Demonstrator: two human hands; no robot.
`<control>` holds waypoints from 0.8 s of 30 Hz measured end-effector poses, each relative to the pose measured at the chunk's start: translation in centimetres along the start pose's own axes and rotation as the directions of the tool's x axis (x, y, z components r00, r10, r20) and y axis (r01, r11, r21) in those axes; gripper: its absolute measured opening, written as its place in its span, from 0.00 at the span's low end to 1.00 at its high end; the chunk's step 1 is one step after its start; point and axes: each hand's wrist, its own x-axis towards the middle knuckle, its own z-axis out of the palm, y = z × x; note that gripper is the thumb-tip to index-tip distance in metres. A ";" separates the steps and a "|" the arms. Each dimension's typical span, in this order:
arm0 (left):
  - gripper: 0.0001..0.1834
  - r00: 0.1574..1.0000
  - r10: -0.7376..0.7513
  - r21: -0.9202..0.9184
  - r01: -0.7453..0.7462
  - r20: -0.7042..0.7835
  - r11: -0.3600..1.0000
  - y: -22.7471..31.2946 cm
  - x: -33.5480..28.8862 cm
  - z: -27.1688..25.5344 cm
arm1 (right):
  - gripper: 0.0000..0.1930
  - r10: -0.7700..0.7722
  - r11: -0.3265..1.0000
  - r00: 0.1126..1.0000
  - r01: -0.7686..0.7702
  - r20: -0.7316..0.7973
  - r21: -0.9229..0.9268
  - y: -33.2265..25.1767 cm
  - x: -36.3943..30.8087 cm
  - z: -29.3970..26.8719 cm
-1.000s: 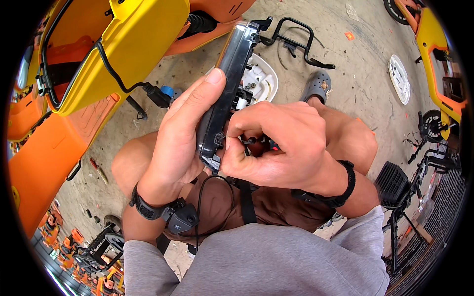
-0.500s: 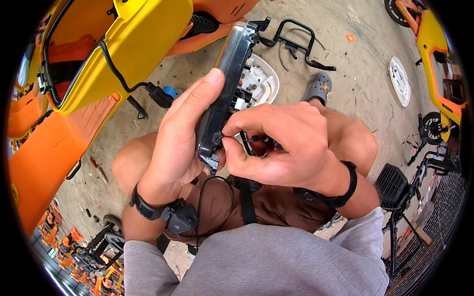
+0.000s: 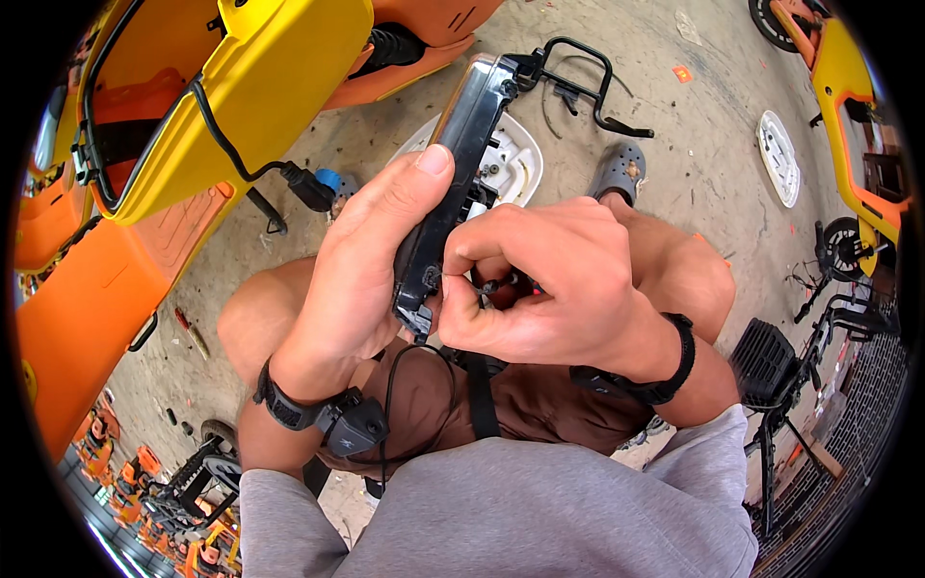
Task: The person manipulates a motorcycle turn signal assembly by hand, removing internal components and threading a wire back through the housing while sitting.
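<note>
My left hand (image 3: 361, 241) is wrapped round a long black light unit (image 3: 445, 202) with a clear lens along one side, its thumb lying on the casing. The unit is tilted, its far end up and to the right. My right hand (image 3: 554, 279) is closed in a pinch against the lower right side of the unit, thumb and forefinger together. What is in that pinch is hidden. A dark piece (image 3: 495, 286) with a bit of red shows below its curled fingers. Under the far end of the unit a white plastic cover (image 3: 523, 164) lies on the floor.
A yellow body panel (image 3: 260, 77) with a black cable and connector (image 3: 310, 188) stands at left, beside orange panels (image 3: 106, 279). A black tubular frame (image 3: 605, 87) and a white oval cover (image 3: 779, 159) lie on the concrete. Vehicle parts stand at right.
The light unit's far end has shifted slightly right and down, with both hands keeping their hold. More of the white cover shows to the left of the unit.
</note>
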 end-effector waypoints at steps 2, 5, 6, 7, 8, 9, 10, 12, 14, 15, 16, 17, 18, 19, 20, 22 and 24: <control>0.23 1.000 0.007 -0.023 -0.007 0.017 1.000 0.1 0.0 0.0 | 0.09 -0.004 1.000 1.000 0.004 -0.007 -0.011 0.0 0.0 0.0; 0.23 0.999 0.007 -0.035 -0.006 0.039 0.999 -0.1 0.1 -0.4 | 0.08 0.024 0.999 0.999 -0.025 -0.040 -0.021 -0.2 -0.1 0.3; 0.23 0.999 0.006 -0.038 -0.004 0.046 0.999 -0.2 0.1 -0.5 | 0.08 0.039 0.999 0.998 -0.040 -0.052 -0.024 -0.3 -0.1 0.3; 0.23 0.999 0.010 -0.038 -0.008 0.043 0.999 -0.2 0.1 -0.5 | 0.08 0.039 0.999 0.998 -0.040 -0.051 -0.020 -0.3 -0.1 0.3; 0.24 0.999 0.014 -0.038 -0.013 0.040 0.999 -0.2 0.1 -0.5 | 0.08 0.039 0.999 0.998 -0.040 -0.051 -0.016 -0.3 0.0 0.3; 0.24 0.999 0.018 -0.038 -0.017 0.038 0.999 -0.1 0.1 -0.5 | 0.08 0.039 0.999 0.998 -0.040 -0.050 -0.013 -0.3 0.0 0.3; 0.24 1.000 0.005 -0.012 -0.005 0.023 1.000 -0.1 0.1 -0.6 | 0.08 0.023 0.999 0.999 -0.024 -0.044 -0.022 -0.3 0.1 0.1; 0.24 1.000 -0.014 0.025 0.014 -0.003 1.000 0.1 0.1 -0.8 | 0.09 -0.011 0.999 0.999 0.010 -0.032 -0.039 -0.2 0.5 -0.4; 0.24 1.000 -0.023 0.031 0.023 -0.015 0.999 0.1 0.2 -1.0 | 0.08 -0.020 0.999 0.997 0.018 -0.073 -0.040 -0.1 0.6 -0.4; 0.24 1.000 -0.021 0.013 0.022 -0.020 1.000 0.2 0.2 -1.0 | 0.08 -0.027 0.999 0.995 0.024 -0.091 -0.039 -0.1 0.7 -0.3; 0.23 0.999 -0.021 -0.005 0.021 -0.025 1.000 0.1 0.2 -1.1 | 0.11 -0.007 0.999 1.000 0.006 -0.025 -0.035 -0.3 0.7 -0.8; 0.22 0.999 -0.020 -0.034 0.019 -0.030 0.999 0.0 0.2 -1.1 | 0.12 0.132 0.989 0.991 -0.131 -0.007 0.073 -0.5 0.5 -0.7; 0.22 0.999 -0.020 -0.053 0.018 -0.039 0.998 0.2 0.2 -1.1 | 0.14 0.259 0.950 0.965 -0.260 0.027 0.174 -0.6 0.3 -0.6; 0.21 0.999 -0.021 -0.072 0.017 -0.050 0.997 0.3 0.2 -1.0 | 0.15 0.378 0.884 0.923 -0.384 0.074 0.266 -0.9 0.5 -0.5; 0.21 0.997 -0.029 -0.079 0.023 -0.068 0.997 0.5 0.1 -1.0 | 0.21 0.475 0.812 0.847 -0.526 0.237 0.253 -1.6 1.0 -1.7; 0.21 0.989 -0.090 -0.105 0.077 -0.118 0.991 1.0 0.0 -0.7 | 0.21 0.511 0.697 0.816 -0.578 0.271 0.425 -1.4 0.9 -2.0; 0.21 0.990 -0.061 -0.104 0.048 -0.128 0.993 1.0 0.0 -0.9 | 0.25 0.520 0.523 0.763 -0.639 0.384 0.564 -1.5 1.2 -2.9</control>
